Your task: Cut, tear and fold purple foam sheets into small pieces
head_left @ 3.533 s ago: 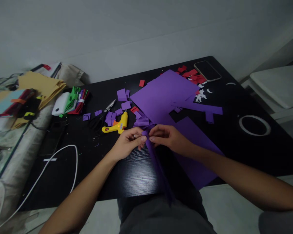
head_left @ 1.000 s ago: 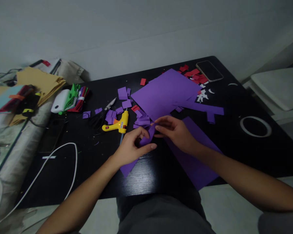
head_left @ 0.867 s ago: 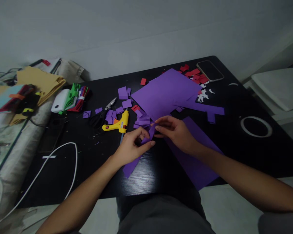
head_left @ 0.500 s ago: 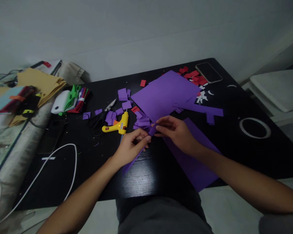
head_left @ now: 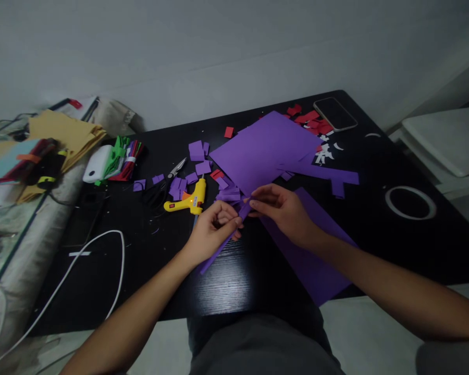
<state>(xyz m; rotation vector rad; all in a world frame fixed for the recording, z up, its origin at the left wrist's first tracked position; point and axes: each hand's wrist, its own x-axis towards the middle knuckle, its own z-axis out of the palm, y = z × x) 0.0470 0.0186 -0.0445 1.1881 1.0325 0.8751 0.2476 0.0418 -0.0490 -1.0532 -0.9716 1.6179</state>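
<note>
Now the left hand [head_left: 211, 234] and right hand [head_left: 285, 213] are pinching the long, thin purple paper strip [head_left: 218, 251] over the black table [head_left: 226, 291] near its front edge, and it's looking light and floppy, likely best gripped near its upper end.

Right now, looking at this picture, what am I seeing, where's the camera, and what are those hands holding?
There is no machine here: these are one person's two bare hands. The single camera sits on that person's head, looking forward and down, so the arms come in from the bottom. The left hand and right hand pinch a purple strip between them over a black table. On it lie a purple sheet, purple scraps, red scraps, a yellow glue gun, scissors, a phone and a white ring.
</note>
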